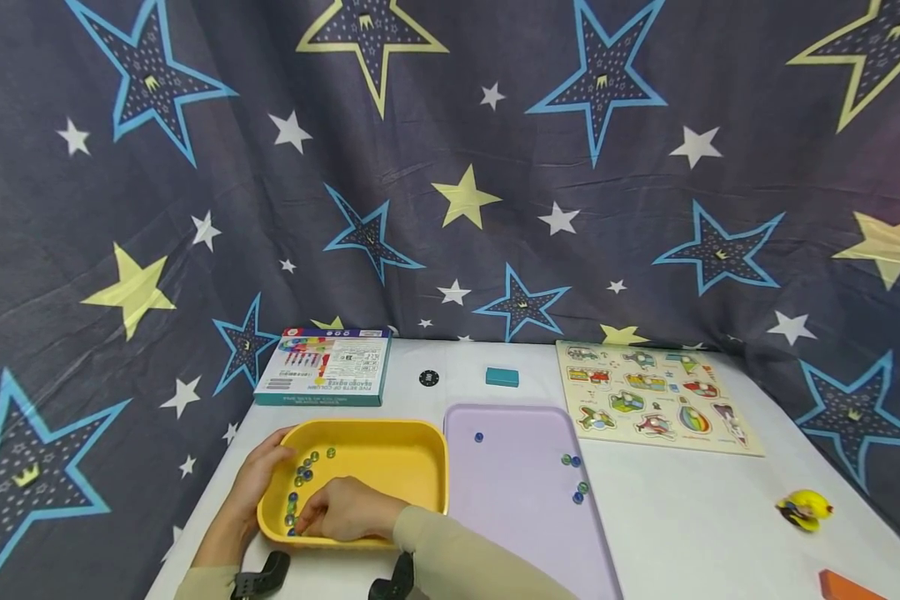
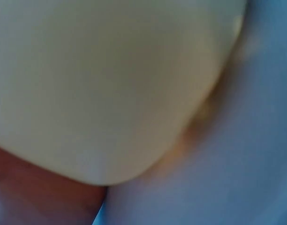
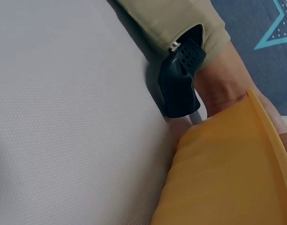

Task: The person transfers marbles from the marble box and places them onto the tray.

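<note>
A yellow plastic bin (image 1: pixel 390 429) stands on the white table, with several blue and green glass marbles (image 1: pixel 307 474) along its left side. My left hand (image 1: pixel 251 479) grips the bin's left rim, its thumb over the edge. Inside the bin, my right hand (image 1: pixel 348 510) reaches into the near left corner. Its bent fingers touch down beside a blue marble (image 1: pixel 292 532); whether they pinch one is hidden. The right wrist view shows the bin's outer wall (image 3: pixel 223 173) and the left wrist (image 3: pixel 223 79). Blur fills the left wrist view.
Right of the bin lies a lilac tray (image 1: pixel 510 508) holding several marbles (image 1: pixel 576 461). Behind are a boxed set (image 1: pixel 326 367), a black disc (image 1: pixel 429 378), a teal block (image 1: pixel 502 377) and a picture puzzle board (image 1: pixel 652 396). A yellow toy (image 1: pixel 805 509) and orange block (image 1: pixel 847 586) lie right.
</note>
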A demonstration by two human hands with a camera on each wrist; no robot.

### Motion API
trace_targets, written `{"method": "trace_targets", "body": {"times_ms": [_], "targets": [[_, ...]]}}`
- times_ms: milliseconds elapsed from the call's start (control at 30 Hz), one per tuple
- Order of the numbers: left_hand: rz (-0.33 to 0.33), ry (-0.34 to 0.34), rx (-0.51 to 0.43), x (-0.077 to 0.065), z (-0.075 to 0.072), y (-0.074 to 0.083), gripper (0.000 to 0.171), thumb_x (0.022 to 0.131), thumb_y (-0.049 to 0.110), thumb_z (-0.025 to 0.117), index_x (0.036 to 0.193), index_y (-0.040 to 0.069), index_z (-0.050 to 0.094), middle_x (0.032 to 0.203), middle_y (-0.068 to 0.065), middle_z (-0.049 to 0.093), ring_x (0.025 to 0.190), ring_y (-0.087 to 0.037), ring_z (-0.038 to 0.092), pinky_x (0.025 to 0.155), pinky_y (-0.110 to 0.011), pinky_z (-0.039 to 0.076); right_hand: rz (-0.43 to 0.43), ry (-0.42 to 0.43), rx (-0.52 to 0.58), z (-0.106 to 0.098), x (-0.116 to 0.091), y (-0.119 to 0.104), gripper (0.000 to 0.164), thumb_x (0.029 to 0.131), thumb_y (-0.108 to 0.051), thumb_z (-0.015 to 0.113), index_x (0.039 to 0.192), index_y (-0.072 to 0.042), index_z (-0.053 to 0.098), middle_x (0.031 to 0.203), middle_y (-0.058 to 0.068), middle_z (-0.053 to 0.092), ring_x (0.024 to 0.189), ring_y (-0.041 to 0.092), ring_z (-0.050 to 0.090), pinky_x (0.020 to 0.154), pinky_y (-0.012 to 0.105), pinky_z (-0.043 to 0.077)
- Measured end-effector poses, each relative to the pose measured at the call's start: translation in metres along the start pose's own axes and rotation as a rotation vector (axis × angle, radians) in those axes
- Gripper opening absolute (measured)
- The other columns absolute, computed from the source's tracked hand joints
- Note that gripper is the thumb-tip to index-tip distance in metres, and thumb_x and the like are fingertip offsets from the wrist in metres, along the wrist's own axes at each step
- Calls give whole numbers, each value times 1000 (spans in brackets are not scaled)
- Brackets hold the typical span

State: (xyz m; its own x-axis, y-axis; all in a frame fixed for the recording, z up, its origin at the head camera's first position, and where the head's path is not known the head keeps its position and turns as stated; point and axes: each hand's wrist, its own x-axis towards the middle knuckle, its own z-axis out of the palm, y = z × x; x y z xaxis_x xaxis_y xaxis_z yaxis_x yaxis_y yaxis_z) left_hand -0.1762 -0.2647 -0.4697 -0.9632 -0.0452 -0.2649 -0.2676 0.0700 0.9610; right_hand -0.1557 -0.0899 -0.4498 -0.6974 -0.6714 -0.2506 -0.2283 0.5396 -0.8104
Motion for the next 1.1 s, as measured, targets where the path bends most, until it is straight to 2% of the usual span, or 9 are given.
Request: {"method": "trace_targets", "body": {"times_ms": [267, 633, 800, 933, 1100], "targets": [[-2, -4, 18, 0, 0, 0, 43, 88, 20, 41, 131, 15, 43, 128, -6, 45, 112, -23, 42, 87, -20, 38, -30, -8, 4, -3, -2, 1, 12, 82, -16, 62, 74, -22, 68, 73, -15, 60, 69, 1, 48, 67, 15, 36], [-3, -1, 20, 0, 0, 1, 43, 88, 20, 42, 131, 15, 44, 129, -7, 45, 111, -23, 41, 87, -21, 38, 20, -68, 46, -6, -4, 0, 13, 83, -14, 60, 77, -20, 70, 72, -11, 63, 69, 3, 50, 71, 16, 37], [-2, 1, 37, 1, -1, 1, 43, 88, 21, 41, 131, 16, 43, 129, -6, 44, 112, -22, 41, 87, -20, 38, 27, -91, -22, -9, -3, 0, 12, 85, -22, 59, 77, -19, 68, 71, -11, 60, 67, 4, 49, 70, 17, 37], [-2, 3, 45, 2, -1, 1, 43, 88, 21, 40, 131, 16, 43, 130, -6, 44, 112, -21, 42, 87, -19, 38, 8, -117, -74, -10, -4, 2, 17, 86, -29, 57, 75, -17, 64, 68, -9, 57, 65, 4, 49, 67, 17, 37], [-7, 8, 40, 3, -1, 0, 43, 88, 20, 41, 131, 16, 43, 129, -5, 45, 112, -21, 42, 87, -19, 39, 10, -138, -53, -10, -5, 2, 18, 87, -28, 56, 75, -17, 61, 69, -7, 56, 64, 5, 49, 64, 18, 38]]}}
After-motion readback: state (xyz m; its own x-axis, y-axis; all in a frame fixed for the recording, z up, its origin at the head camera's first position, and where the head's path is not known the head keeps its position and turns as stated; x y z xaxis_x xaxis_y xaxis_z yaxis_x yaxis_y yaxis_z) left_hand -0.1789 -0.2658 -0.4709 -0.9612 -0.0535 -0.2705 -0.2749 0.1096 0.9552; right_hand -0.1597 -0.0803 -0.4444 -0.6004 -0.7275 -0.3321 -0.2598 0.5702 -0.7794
